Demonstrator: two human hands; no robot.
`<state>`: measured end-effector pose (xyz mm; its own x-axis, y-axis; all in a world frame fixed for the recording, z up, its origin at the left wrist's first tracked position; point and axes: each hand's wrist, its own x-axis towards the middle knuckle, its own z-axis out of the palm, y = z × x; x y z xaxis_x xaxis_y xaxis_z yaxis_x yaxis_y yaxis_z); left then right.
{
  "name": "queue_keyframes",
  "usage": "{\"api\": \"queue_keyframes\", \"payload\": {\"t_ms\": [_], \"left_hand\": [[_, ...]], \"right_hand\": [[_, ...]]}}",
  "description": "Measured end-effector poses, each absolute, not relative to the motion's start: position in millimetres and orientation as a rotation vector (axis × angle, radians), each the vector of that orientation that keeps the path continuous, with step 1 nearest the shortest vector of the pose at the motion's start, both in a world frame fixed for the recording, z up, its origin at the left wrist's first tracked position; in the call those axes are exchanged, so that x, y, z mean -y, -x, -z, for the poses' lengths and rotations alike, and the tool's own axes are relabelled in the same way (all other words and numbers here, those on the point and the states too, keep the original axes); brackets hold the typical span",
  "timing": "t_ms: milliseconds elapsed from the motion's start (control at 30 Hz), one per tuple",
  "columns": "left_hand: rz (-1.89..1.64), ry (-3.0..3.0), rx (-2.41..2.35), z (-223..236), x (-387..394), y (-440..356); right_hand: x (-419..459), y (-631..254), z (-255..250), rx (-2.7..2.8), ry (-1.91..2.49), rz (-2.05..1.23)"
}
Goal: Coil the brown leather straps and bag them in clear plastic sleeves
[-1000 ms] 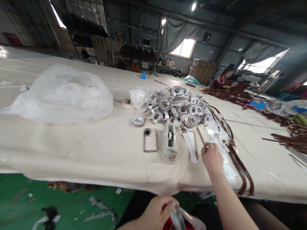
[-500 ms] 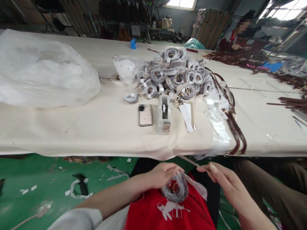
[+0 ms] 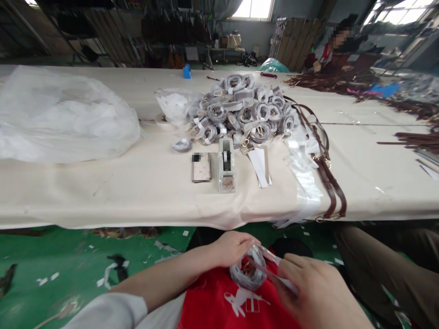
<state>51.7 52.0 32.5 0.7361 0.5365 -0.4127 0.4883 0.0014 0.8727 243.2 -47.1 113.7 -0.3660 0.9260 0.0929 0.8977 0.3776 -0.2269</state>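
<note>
A coil of grey strap, with gold-coloured metal showing in its centre, rests over the red apron in my lap. My left hand is closed around the coil's upper left side. My right hand is close by on the right, its fingers pinched on a pale, see-through strip that runs to the top of the coil. Those fingertips are partly smeared by motion. On the table ahead stands a tape dispenser, with white paper strips to its right.
Many wrapped strap coils are heaped on the cream table. Brown straps hang to the table edge beside clear plastic sleeves. A big plastic bag lies left. Another person sits across the table.
My right hand has come down and left towards the coil, carrying the strip's end with it. My left hand keeps its hold on the coil. The view has shifted slightly.
</note>
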Motion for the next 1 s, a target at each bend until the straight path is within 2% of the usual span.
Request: {"api": "queue_keyframes", "payload": {"t_ms": [267,533,867,1000], "left_hand": [[-0.186,-1.719,-0.778,-45,-48,-51],[-0.285,-1.745,-0.759,-40,-46,-41],[-0.353,-2.041,-0.589,-53,-44,-45],[-0.399,-2.045,-0.607,-48,-40,-45]], "right_hand": [[26,-208,-75,2.476,1.739,-0.368],[23,-243,-99,2.212,1.667,-0.881],[11,-245,-57,1.754,1.654,-0.748],[10,-242,-40,1.414,1.666,-1.081]]}}
